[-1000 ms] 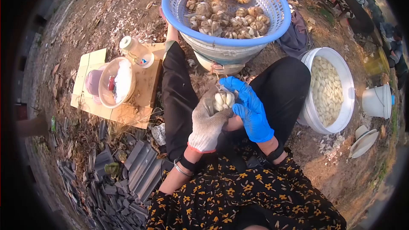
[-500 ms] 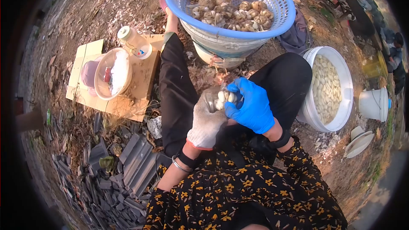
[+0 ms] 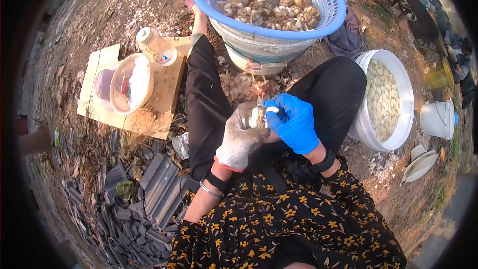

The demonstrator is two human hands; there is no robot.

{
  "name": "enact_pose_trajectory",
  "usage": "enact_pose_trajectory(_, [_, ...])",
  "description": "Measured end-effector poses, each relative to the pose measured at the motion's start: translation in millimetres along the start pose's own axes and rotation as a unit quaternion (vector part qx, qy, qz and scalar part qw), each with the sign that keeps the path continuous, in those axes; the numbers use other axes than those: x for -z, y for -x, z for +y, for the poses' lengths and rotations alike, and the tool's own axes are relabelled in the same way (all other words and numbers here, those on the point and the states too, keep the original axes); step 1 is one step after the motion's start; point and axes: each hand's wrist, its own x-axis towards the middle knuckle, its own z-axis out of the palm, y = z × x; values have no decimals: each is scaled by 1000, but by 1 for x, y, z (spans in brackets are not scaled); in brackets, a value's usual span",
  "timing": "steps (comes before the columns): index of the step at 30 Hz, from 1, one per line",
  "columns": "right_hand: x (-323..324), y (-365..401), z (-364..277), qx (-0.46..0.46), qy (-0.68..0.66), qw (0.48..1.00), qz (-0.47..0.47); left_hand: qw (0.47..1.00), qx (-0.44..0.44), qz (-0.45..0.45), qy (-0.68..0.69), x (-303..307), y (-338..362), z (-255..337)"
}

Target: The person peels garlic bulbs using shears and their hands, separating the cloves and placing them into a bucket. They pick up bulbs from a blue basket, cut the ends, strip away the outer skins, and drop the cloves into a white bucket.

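My left hand (image 3: 241, 135), in a dirty whitish work glove, is wrapped round some white garlic cloves (image 3: 256, 118) in front of my lap. My right hand (image 3: 295, 123), in a blue rubber glove, touches the left one and pinches a single pale clove (image 3: 272, 110) between thumb and fingers. Ahead, a blue basket (image 3: 269, 31) of unpeeled garlic bulbs (image 3: 260, 6) rests on a large white bucket (image 3: 264, 54). Peeled cloves (image 3: 381, 100) fill a white bucket (image 3: 409, 107) to the right of my knee.
On cardboard (image 3: 94, 79) at left stand a plastic jar (image 3: 157, 47) and a small basket (image 3: 114, 89). Broken dark tiles (image 3: 162, 189) lie at lower left. A smaller white bucket (image 3: 435, 120) stands far right. Another person (image 3: 464, 67) is at the right edge.
Fewer cloves show between my hands. The right fingers have shifted slightly and a single clove now sticks out from them; the left glove has turned a little round the garlic.
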Motion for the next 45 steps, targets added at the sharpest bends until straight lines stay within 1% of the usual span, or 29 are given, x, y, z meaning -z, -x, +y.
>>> enact_pose_trajectory(1, [0,0,0,2,-3,1000,2,1000,0,0,8,0,1,1])
enact_pose_trajectory(4, [-5,-1,0,24,-98,995,3,999,-16,21,32,1,0,4])
enact_pose_trajectory(6, [3,-1,-2,-100,-242,964,-48,999,-28,18,-15,1,-2,4])
enact_pose_trajectory(7, [7,0,-2,-162,-312,933,-75,999,-32,18,-39,2,-1,4])
enact_pose_trajectory(8, [8,0,5,-166,-335,924,-79,999,-28,11,-33,4,0,4])
enact_pose_trajectory(11, [9,1,9,-210,-329,917,-80,1000,-20,-16,-14,3,-1,4])
enact_pose_trajectory(14, [10,3,12,-196,-311,927,-69,1000,-19,-16,-10,2,-3,2])
enact_pose_trajectory(17, [10,-1,3,-202,-377,903,-40,1000,-15,-10,-14,-1,-4,3])
enact_pose_trajectory(20, [13,1,10,-199,-366,906,-76,1000,-25,-9,-3,1,-6,-1])
enact_pose_trajectory(22, [5,1,8,-137,-252,956,-66,999,-34,-10,-14,2,-7,-2])
enact_pose_trajectory(24, [2,1,8,-117,-207,969,-62,998,-39,-9,-50,1,-7,0])
enact_pose_trajectory(27, [9,-2,17,-164,-277,946,-41,998,-27,-6,-55,1,-8,-2])
enact_pose_trajectory(29, [15,-5,28,-209,-362,909,-1,997,-18,10,-75,-6,-4,6])
enact_pose_trajectory(30, [18,-5,27,-223,-384,895,46,996,-13,19,-84,-9,-3,9])
enact_pose_trajectory(32, [22,-2,13,-106,-285,953,-5,997,-16,-1,-76,-3,-6,3])
enact_pose_trajectory(33, [24,0,7,-47,-232,971,-29,997,-16,-11,-72,-1,-8,1])
enact_pose_trajectory(34, [26,2,6,1,-109,990,-85,997,-27,-19,-66,-2,-8,0])
enact_pose_trajectory(37, [18,1,-9,58,67,992,-90,998,23,-43,-27,-7,-5,12])
enact_pose_trajectory(38, [15,1,-5,39,60,994,-85,998,32,-40,-46,-6,-5,12])
enact_pose_trajectory(40, [11,0,-1,53,58,992,-100,995,48,-32,-85,-3,-4,11])
enact_pose_trajectory(43, [9,-1,-2,68,54,990,-109,997,-4,-40,-69,-2,0,12])
enact_pose_trajectory(45, [7,-2,-5,78,69,989,-107,995,-19,-52,-86,6,-5,4])
